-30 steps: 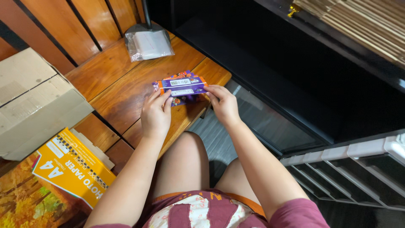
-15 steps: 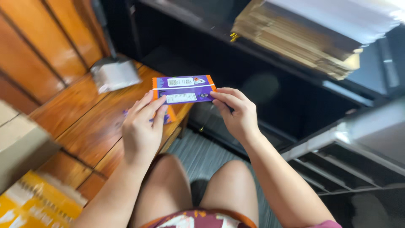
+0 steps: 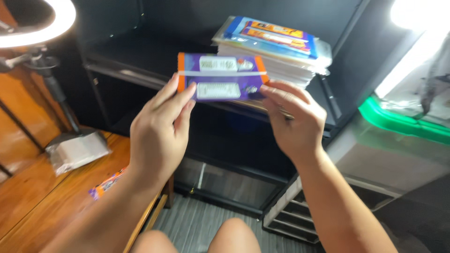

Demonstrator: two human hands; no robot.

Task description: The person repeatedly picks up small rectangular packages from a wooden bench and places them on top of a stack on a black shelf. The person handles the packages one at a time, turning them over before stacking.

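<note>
Head view | left hand (image 3: 159, 129) and right hand (image 3: 293, 119) each pinch one end of a purple-orange packet (image 3: 220, 77), raised at 12 o'clock before the packet stack (image 3: 274, 47) on the black shelf (image 3: 140, 56) | best kept level, grip even | another packet (image 3: 108, 183) on the counter (image 3: 37, 206) at 8 o'clock.

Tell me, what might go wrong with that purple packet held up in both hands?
The purple and orange packet is pinched only at its ends by the left hand and right hand, in mid-air, so it could slip and fall. It is also close to the stack of similar packets on the dark shelf, which a nudge might topple.
</note>
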